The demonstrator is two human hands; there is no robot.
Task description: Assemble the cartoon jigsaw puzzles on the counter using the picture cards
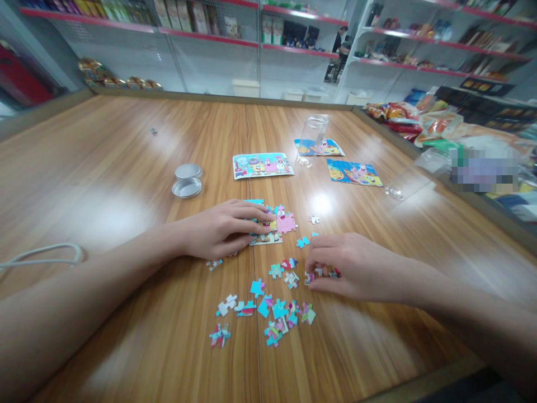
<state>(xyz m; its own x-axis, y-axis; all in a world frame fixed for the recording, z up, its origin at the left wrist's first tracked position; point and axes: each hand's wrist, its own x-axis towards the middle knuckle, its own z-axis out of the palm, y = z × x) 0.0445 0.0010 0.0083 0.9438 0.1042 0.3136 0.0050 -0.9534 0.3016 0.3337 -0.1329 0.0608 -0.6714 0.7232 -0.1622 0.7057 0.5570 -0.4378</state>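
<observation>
My left hand (229, 226) lies with fingers stretched across a partly joined cartoon jigsaw puzzle (268, 238), covering much of its left side. A pink character (286, 220) shows at the puzzle's right edge. To the right, my right hand (352, 266) is curled down at the tabletop, thumb and fingers closed around a jigsaw piece (309, 278). More pieces show under its palm, partly hidden. Loose blue, white and multicoloured pieces (279, 309) are scattered on the near side. A pale piece (314, 219) and a blue piece (302, 242) lie between puzzle and right hand.
Beyond the puzzle lies a cartoon picture card (263, 166), with two bluer cards (354, 172) to its right. One clear container (311, 143) stands upright; another (415, 176) lies tilted. Two round metal lids (187, 187) sit left. A white cable (46, 252) crosses the left edge.
</observation>
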